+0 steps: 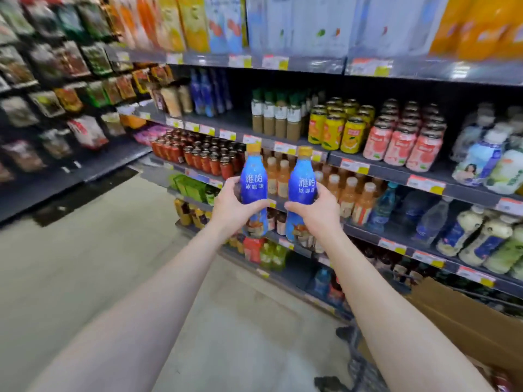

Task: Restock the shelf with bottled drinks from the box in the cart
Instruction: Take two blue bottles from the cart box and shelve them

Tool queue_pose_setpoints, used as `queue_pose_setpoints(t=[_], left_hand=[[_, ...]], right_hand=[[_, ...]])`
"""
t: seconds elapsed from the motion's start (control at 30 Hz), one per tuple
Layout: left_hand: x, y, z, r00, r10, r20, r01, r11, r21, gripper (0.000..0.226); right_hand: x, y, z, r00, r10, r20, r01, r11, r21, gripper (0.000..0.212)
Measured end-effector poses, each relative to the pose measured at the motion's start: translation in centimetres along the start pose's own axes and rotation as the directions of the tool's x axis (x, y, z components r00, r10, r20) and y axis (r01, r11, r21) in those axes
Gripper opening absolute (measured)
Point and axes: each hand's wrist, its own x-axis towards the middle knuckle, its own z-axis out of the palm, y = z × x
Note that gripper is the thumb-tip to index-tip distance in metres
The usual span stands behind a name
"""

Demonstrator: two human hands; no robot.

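Observation:
I hold two blue bottled drinks with yellow caps upright in front of the shelves. My left hand (230,205) grips the left blue bottle (254,185) around its middle. My right hand (317,212) grips the right blue bottle (302,185) the same way. Both bottles are side by side, a small gap between them. Matching blue bottles (208,93) stand on the second shelf at the upper left, with a bare stretch of shelf (240,120) to their right. The cardboard box (464,323) sits in the cart (356,363) at the lower right, under my right forearm.
The shelf unit on the right holds green-capped bottles (276,114), yellow cans (339,125), pink bottles (402,140) and orange drinks (351,193). Snack bags (56,94) hang on the left wall. Grey floor (99,250) stretches between them.

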Motion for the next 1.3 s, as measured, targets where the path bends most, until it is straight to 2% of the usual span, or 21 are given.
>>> queue_pose_setpoints(t=[0.2, 0.47, 0.6, 0.9, 1.1, 1.3], left_hand=[[4.3, -1.5, -6.6, 0.994, 0.018, -0.111, -0.017, 1.000, 0.015, 0.081], [14.2, -5.4, -12.1, 0.995, -0.007, -0.100, 0.004, 1.000, -0.025, 0.074], [21.4, -8.0, -14.5, 0.996, -0.021, -0.091, 0.016, 0.998, -0.059, 0.086], [35.4, -14.2, -18.9, 0.987, -0.102, -0.120, 0.100, 0.995, -0.029, 0.093], [42.2, -17.0, -21.4, 0.992, -0.070, -0.104, 0.071, 0.997, 0.002, 0.087], [49.5, -21.4, -24.1, 1.000, -0.014, 0.016, 0.014, 1.000, -0.002, 0.082]], right_hand=[[3.0, -5.9, 6.2, 0.995, -0.091, 0.048, 0.090, 0.996, 0.023, 0.069], [11.7, -10.7, 15.5, 0.984, -0.133, 0.122, 0.131, 0.991, 0.020, 0.066], [18.2, -12.9, 21.2, 0.980, -0.133, 0.146, 0.130, 0.991, 0.032, 0.069], [29.1, -16.1, 33.3, 0.973, -0.137, 0.185, 0.134, 0.991, 0.029, 0.069], [33.6, -17.3, 39.1, 0.974, -0.125, 0.187, 0.123, 0.992, 0.024, 0.069], [37.2, -17.6, 45.7, 0.986, -0.097, 0.137, 0.101, 0.995, -0.021, 0.073]])
